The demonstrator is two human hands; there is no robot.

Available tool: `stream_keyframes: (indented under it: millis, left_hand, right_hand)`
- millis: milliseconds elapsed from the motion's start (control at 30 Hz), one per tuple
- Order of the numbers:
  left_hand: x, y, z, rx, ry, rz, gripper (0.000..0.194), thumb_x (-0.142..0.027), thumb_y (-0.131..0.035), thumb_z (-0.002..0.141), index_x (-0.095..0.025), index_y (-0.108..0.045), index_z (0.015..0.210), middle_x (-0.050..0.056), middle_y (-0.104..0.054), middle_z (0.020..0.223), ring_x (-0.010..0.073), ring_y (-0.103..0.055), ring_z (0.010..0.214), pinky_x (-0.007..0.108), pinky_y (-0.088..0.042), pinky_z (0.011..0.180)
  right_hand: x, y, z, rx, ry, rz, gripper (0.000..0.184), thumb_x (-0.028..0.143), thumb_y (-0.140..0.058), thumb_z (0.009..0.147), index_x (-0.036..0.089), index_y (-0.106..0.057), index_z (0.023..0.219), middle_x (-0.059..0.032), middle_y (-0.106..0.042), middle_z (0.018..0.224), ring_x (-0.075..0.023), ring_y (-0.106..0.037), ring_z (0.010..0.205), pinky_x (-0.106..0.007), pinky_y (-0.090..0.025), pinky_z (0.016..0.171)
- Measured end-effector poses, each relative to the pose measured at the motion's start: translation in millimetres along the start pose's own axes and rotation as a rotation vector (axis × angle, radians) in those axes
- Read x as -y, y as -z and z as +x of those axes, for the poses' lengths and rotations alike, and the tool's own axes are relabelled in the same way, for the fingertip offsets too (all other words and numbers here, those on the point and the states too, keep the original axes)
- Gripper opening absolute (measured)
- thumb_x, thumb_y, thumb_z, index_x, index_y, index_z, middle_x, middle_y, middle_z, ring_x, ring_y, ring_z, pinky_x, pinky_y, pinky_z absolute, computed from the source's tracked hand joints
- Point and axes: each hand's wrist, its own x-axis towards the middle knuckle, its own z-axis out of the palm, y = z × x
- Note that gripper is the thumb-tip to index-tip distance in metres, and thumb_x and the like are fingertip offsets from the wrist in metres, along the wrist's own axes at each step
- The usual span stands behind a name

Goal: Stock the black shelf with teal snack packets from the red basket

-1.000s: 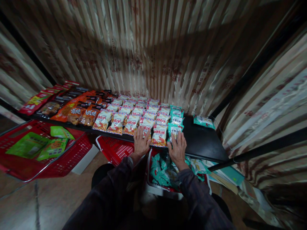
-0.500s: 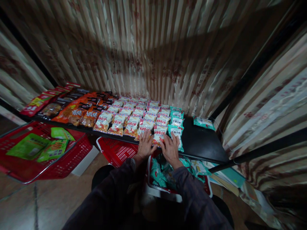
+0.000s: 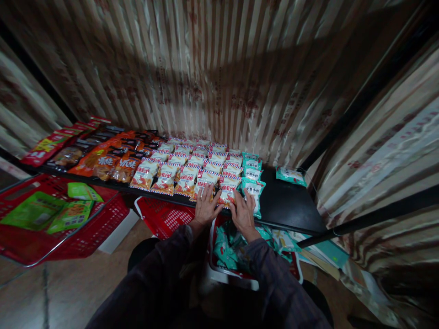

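Note:
At the front edge of the black shelf, my left hand [image 3: 206,208] lies with fingers outstretched against the lower part of a white-and-orange snack bag [image 3: 206,177]. My right hand [image 3: 244,214] has its fingers apart, between the front end bag [image 3: 229,186] of the same kind and a teal-and-white snack bag [image 3: 253,188]. Neither hand grips a bag. The white-and-orange bags lean in several rows, their tops facing the back. Behind the front teal bag, more teal bags stand in one column. My fingers hide the bottoms of the front bags.
A red basket [image 3: 213,274] with teal bags stands below my right hand. Farther left are a red basket lid-like part [image 3: 161,212] and a red basket [image 3: 78,244] with green bags. Orange bags [image 3: 87,160] fill the shelf's left; one teal bag [image 3: 291,176] lies right. A black pole [image 3: 380,214] crosses right.
The view has shifted slightly, so the left side of the shelf sits a little farther left. Both hands stay at nearly the same place on the bags.

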Motion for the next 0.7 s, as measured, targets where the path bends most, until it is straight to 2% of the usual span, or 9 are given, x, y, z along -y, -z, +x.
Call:
stream_keyframes:
  millis: [133, 233, 400, 467, 567, 700]
  left_hand:
    - [-1, -0.9, -1, 0.002, 0.005, -0.007, 0.057, -0.047, -0.051, 0.090, -0.023, -0.046, 0.142, 0.015, -0.033, 0.154, 0.0302, -0.020, 0.147, 0.051, -0.016, 0.118]
    - [-3, -1.8, -2, -0.001, 0.031, -0.021, 0.055, -0.045, -0.052, 0.090, -0.026, -0.047, 0.141, 0.012, -0.031, 0.156, 0.0304, -0.021, 0.146, 0.052, -0.013, 0.119]
    - [-7, -3.8, -3, -0.013, 0.040, -0.023, 0.053, -0.043, -0.052, 0.090, -0.026, -0.049, 0.140, 0.012, -0.030, 0.156, 0.0294, -0.022, 0.146, 0.052, -0.013, 0.119]
    - [-8, -4.2, -2, -0.005, 0.039, -0.013, 0.053, -0.043, -0.051, 0.091, -0.023, -0.048, 0.140, 0.013, -0.031, 0.155, 0.0288, -0.022, 0.146, 0.051, -0.014, 0.118]
    - [-9, -4.1, -1, 0.008, 0.043, 0.007, 0.055, -0.043, -0.048, 0.092, -0.019, -0.046, 0.142, 0.016, -0.034, 0.153, 0.0285, -0.022, 0.146, 0.051, -0.015, 0.118]
    - [-9, -3.2, -1, -0.006, 0.028, 0.022, 0.058, -0.044, -0.046, 0.093, -0.013, -0.044, 0.142, 0.017, -0.036, 0.152, 0.0285, -0.021, 0.146, 0.049, -0.013, 0.119]
  right_hand:
    - [-6, 2, -5, -0.033, 0.035, -0.043, 0.047, 0.031, -0.037, 0.097, 0.015, -0.045, 0.140, -0.0139, -0.052, 0.141, -0.0278, -0.024, 0.143, -0.053, -0.021, 0.113]
    - [-11, 6, -11, -0.071, 0.035, -0.095, 0.047, 0.030, -0.039, 0.096, 0.018, -0.044, 0.142, -0.0143, -0.041, 0.150, -0.0282, -0.021, 0.145, -0.054, -0.020, 0.113]
    - [-21, 12, -15, -0.155, -0.074, -0.167, 0.050, 0.033, -0.044, 0.094, 0.019, -0.044, 0.142, -0.0163, -0.020, 0.159, -0.0334, -0.016, 0.145, -0.058, -0.023, 0.110]
    - [-24, 11, -15, -0.149, -0.088, -0.165, 0.050, 0.033, -0.043, 0.094, 0.018, -0.042, 0.143, -0.0172, -0.022, 0.158, -0.0333, -0.018, 0.144, -0.057, -0.025, 0.109]
    - [-26, 8, -15, -0.120, -0.089, -0.160, 0.049, 0.033, -0.040, 0.096, 0.016, -0.042, 0.142, -0.0185, -0.033, 0.154, -0.0314, -0.022, 0.143, -0.054, -0.028, 0.108]
    - [-25, 6, -14, -0.093, -0.104, -0.180, 0.048, 0.033, -0.037, 0.097, 0.013, -0.045, 0.140, -0.0186, -0.038, 0.150, -0.0303, -0.021, 0.144, -0.053, -0.026, 0.110]
